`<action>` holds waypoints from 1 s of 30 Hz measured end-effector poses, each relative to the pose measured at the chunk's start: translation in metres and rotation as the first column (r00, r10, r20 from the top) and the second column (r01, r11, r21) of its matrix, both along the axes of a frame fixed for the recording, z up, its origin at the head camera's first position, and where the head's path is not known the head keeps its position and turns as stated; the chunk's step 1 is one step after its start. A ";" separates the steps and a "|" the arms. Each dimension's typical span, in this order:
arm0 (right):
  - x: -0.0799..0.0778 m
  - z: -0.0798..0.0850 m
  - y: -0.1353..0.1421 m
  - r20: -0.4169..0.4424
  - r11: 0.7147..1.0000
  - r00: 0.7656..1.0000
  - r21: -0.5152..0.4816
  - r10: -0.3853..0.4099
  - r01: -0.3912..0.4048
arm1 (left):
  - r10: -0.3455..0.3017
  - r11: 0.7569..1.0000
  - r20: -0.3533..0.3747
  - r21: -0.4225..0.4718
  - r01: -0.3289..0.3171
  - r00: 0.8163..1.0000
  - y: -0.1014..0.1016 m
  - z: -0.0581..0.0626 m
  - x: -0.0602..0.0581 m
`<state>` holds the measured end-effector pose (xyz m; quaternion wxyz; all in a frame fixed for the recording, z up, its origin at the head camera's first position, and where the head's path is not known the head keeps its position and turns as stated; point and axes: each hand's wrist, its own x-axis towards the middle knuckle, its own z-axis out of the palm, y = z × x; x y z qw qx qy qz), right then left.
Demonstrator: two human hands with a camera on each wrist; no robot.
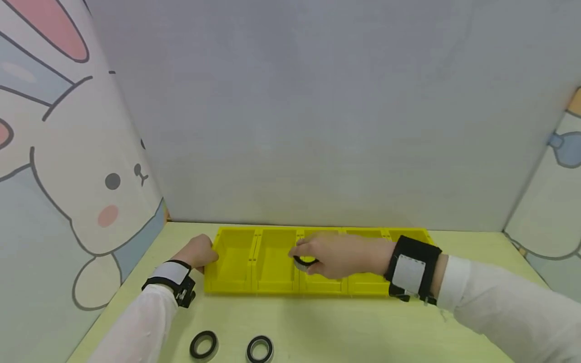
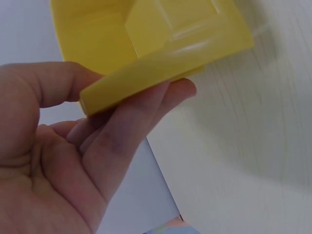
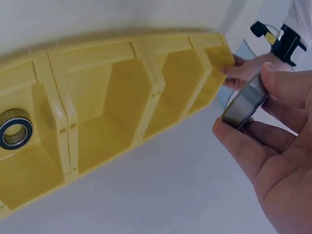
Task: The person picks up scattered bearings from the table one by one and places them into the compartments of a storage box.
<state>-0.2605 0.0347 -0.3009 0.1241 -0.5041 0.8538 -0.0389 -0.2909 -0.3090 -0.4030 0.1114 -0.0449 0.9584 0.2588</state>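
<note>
My left hand (image 1: 199,251) grips the left end wall of a yellow divided bin (image 1: 277,287), thumb on the inner side and fingers under the outer side in the left wrist view. My right hand (image 1: 333,256) is above the bin's middle, pinching a ball bearing (image 3: 246,101) between thumb and fingers. That bearing shows a shiny steel outer ring and is tilted on edge in the right wrist view. Another bearing (image 3: 16,130), with a black seal, lies in a compartment toward the bin's right end; the right forearm hides it in the head view.
Two more black-sealed bearings lie on the pale table in front of the bin, one at the left (image 1: 204,346) and another bearing (image 1: 260,349) to its right. A grey wall (image 1: 317,126) rises behind the bin. Cartoon-printed panels (image 1: 81,191) flank the table.
</note>
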 end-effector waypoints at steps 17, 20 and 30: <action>-0.076 -0.043 -0.012 -0.105 0.975 0.969 -0.012 -0.223 0.223 | 0.016 1.000 0.013 0.004 -0.016 1.000 0.004 0.005 0.001; -0.083 -0.061 -0.016 -0.107 0.969 0.963 -0.016 -0.248 0.247 | 0.019 1.000 0.014 0.004 -0.019 1.000 0.004 0.006 0.001; -0.097 -0.096 -0.014 -0.064 0.944 0.944 -0.084 -0.324 0.319 | 0.020 1.000 0.013 0.009 -0.020 1.000 0.005 0.001 0.003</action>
